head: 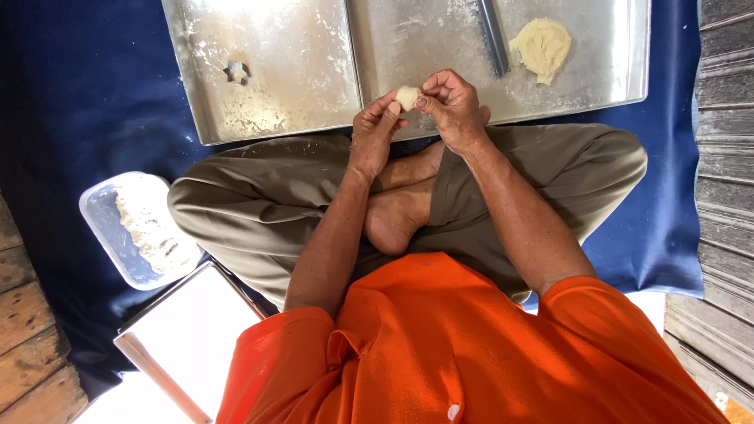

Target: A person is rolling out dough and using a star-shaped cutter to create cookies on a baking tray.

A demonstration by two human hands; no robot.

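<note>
1. While it sits pinched between both sets of fingertips, the small dough ball (407, 96) hangs in the air just over the near edge of the right-hand metal tray (581, 86), likely so that crumbs and flour fall onto the tray and not onto the lap.
2. The left hand (371, 133) holds the ball from one side, its fingers (390, 108) closed narrowly on the dough; the right hand (454, 106) meets it from the other side, thumb and forefinger curled in tight. Both hands hold the same piece, a grip that suits shaping more than carrying.
3. A larger lump of pale dough (542, 47) lies near the far right corner of that tray, within reach of the right hand, with a dark rolling rod (495, 35) just beside it.
4. The left-hand metal tray (267, 71) touches the first along one edge; a small star-shaped cutter (236, 72) rests on its floured surface, well apart from the hands.
5. Both trays lie on a dark blue cloth (71, 94) spread over the floor, in front of the person's crossed legs.
6. A clear plastic container (137, 228) of flour stands on the cloth by the left knee, with a white board (196, 330) near it.
</note>
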